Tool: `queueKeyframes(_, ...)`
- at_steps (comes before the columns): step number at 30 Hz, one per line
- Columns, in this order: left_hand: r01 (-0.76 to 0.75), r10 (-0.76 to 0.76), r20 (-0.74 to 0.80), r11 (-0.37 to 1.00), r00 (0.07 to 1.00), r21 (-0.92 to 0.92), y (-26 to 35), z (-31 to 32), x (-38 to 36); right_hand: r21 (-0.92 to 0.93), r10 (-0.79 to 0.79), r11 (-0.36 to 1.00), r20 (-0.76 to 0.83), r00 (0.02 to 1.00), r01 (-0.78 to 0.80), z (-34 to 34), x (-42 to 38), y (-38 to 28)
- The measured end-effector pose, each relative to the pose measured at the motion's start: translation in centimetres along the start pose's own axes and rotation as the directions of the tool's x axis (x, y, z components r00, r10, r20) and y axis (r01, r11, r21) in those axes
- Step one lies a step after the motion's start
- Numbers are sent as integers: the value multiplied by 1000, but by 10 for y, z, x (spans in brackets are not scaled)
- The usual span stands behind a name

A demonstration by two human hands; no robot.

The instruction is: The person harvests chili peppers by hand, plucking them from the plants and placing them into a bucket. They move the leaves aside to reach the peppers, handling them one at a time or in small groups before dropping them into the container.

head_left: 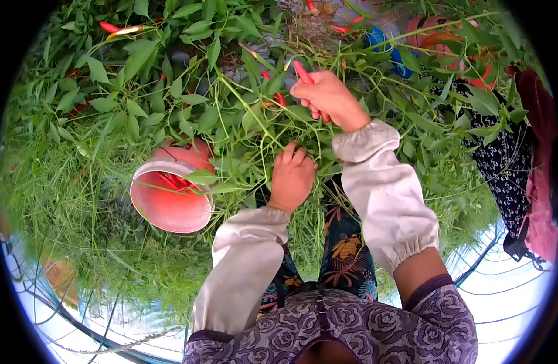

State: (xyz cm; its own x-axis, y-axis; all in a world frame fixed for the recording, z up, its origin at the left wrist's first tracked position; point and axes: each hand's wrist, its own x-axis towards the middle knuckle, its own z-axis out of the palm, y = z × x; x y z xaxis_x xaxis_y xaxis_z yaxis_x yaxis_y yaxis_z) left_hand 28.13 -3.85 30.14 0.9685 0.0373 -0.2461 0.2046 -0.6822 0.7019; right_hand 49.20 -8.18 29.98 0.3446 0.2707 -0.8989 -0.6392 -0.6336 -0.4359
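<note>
A red chili pepper point(302, 73) sticks up from the closed fingers of my right hand point(329, 99), which is among the upper branches of a leafy plant point(255, 121). Lower down and to the left, my left hand point(292, 177) rests against the green stems, its fingers bent into the foliage; whether they grip a stem is not clear. More red chilies point(279, 99) hang just left of my right hand. To the left, a tilted red bucket point(173, 197) holds several red chilies at its far side.
At the right edge is another person in patterned dark cloth point(503, 170) and pink clothing point(541, 212). A blue container point(385, 48) and an orange-red bucket point(434, 39) sit behind leaves at the upper right. Tall grass point(103, 242) surrounds the red bucket.
</note>
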Motion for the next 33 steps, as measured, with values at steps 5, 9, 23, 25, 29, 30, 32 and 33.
queueKeyframes(5,-22,22,-10,1000,1000,5,-6,4,-7,-515,133,843,-75,988,-153,40,81,19)
queueKeyframes(9,6,-6,-18,1000,1000,-13,-2,2,-7,-648,128,750,-56,990,-134,47,92,25)
queueKeyframes(23,-14,14,-4,1000,1000,18,-3,4,-3,159,-129,965,-411,902,211,31,14,46)
queueKeyframes(25,-27,27,3,999,1000,22,-5,4,-4,185,-131,957,-405,905,222,27,3,50)
queueKeyframes(29,-66,66,7,997,998,31,-3,0,-2,349,-30,890,-599,800,295,21,-25,56)
queueKeyframes(30,-49,49,0,999,999,7,-1,-1,0,480,71,832,-588,806,277,8,-29,63)
queueKeyframes(32,-48,47,-32,998,998,-35,1,-2,3,630,185,738,-533,826,242,1,-43,64)
queueKeyframes(33,-47,46,-36,998,998,-39,2,-2,7,626,181,741,-535,825,243,2,-51,65)
